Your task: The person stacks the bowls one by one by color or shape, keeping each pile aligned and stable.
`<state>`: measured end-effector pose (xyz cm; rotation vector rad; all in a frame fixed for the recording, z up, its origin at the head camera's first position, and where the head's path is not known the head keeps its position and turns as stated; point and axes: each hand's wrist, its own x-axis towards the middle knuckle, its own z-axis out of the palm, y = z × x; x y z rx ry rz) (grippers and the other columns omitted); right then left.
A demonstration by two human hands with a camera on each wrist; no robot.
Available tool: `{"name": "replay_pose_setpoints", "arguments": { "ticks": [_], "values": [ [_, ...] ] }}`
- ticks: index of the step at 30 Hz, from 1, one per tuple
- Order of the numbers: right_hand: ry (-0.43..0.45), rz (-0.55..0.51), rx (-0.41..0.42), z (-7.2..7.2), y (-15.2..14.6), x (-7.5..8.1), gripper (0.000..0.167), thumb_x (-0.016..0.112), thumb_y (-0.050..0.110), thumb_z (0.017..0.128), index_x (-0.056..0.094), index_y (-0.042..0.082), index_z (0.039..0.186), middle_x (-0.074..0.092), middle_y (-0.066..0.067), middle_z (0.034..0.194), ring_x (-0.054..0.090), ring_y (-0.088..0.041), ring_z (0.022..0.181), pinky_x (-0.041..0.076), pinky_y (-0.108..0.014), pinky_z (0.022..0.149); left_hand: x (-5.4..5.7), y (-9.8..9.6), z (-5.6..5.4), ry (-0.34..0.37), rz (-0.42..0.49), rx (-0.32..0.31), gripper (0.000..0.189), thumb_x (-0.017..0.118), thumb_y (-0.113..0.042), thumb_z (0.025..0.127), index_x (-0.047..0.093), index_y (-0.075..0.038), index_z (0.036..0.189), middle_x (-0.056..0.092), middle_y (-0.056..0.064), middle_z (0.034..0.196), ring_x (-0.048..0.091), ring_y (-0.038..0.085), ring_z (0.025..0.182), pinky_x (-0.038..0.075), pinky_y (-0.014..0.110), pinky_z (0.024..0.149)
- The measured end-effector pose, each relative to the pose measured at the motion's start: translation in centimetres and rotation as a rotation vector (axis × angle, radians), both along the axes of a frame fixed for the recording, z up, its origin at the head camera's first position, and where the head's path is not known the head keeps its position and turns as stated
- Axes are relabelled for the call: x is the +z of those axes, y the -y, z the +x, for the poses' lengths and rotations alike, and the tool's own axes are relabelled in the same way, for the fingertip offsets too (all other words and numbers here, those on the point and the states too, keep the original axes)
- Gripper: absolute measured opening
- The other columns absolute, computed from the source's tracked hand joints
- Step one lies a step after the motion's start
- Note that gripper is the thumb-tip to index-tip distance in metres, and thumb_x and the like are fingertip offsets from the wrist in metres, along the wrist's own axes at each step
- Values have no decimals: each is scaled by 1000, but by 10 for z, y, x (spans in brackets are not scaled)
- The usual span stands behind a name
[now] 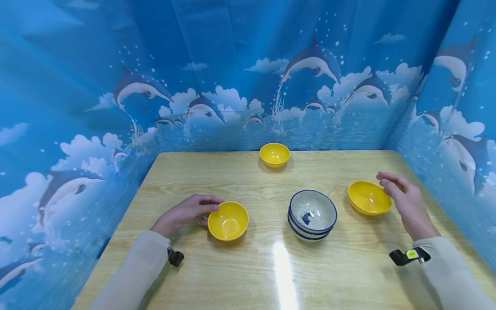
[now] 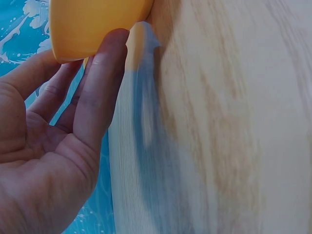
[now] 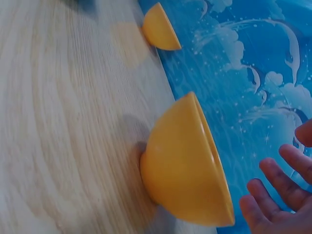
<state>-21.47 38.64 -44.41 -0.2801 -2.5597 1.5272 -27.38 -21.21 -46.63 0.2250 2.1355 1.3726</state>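
Left hand [image 1: 187, 211]: pinches the left bowl [image 1: 228, 221], which its wrist view cuts off.
Right hand [image 1: 410, 204]: fingers spread, apparently just apart from the right bowl [image 1: 366, 199].
Stack [image 1: 314, 209]: on the desk [image 1: 248, 275] between both, lower part mostly hidden.

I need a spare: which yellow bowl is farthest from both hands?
The far yellow bowl, near the table's edge; the left hand holds the left yellow bowl, the right hand is beside the right yellow bowl.

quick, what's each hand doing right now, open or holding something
Left hand: holding the leftmost yellow bowl by its side.
Right hand: open, holding nothing, beside the rightmost yellow bowl.
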Motion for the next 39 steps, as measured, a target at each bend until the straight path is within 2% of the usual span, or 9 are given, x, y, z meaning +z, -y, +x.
{"name": "replay_pose_setpoints", "arguments": {
  "ticks": [6,11,15,17,19,21,23,26,39],
  "values": [
    [10,-8,-33,-1,-14,-8,46,47,45,116,58,26,157,53,35,124,51,7,114,50,-3,87,-1,0,0,5,14,3,49,70,-35,109,64,-9,151,62,15,154,73,23,116,68,41,92],
    [54,16,-73,-2,-21,-16,49,45,40,117,54,18,160,53,32,126,48,8,115,56,-11,94,-2,0,-1,20,30,8,51,71,-36,108,64,-9,151,63,15,153,74,23,115,68,41,92],
    [96,12,-47,-3,-28,-24,56,46,37,117,44,10,166,53,31,125,48,11,109,57,-10,87,-2,0,-1,20,29,10,50,71,-36,108,65,-9,150,64,15,153,74,23,114,68,41,91],
    [104,7,-23,-4,-30,-28,59,47,34,117,39,5,168,57,21,129,49,14,103,55,-8,80,-2,0,0,20,29,11,49,70,-35,108,65,-10,150,64,15,153,74,23,115,68,41,92],
    [123,-7,-1,-4,-31,-31,62,46,32,117,33,1,169,59,3,140,50,16,100,56,-8,80,-2,0,0,20,30,11,49,70,-35,108,65,-10,150,64,15,153,74,23,115,68,41,92],
    [150,-24,6,-3,-31,-33,63,44,31,118,28,0,170,50,-19,156,49,17,98,58,-9,80,-2,1,0,19,30,10,49,70,-35,108,65,-10,150,63,15,153,74,23,115,68,41,92],
    [182,-42,6,-3,-30,-35,64,42,32,118,24,1,172,35,-32,167,48,16,98,59,-10,81,-2,1,0,19,30,10,49,70,-35,109,64,-10,150,63,15,153,74,23,115,68,41,92],
    [208,-51,2,-1,-29,-36,65,39,33,118,21,2,172,26,-37,171,49,15,97,61,-13,81,-2,1,0,18,29,7,50,70,-36,108,64,-10,151,63,15,153,74,23,115,68,41,92],
    [231,-142,10,2,-25,-42,65,37,29,119,16,-2,172,23,-38,172,57,16,91,66,-23,85,-2,1,0,8,33,-2,49,70,-35,109,64,-9,150,63,16,153,74,23,115,68,41,92]
  ]
}}
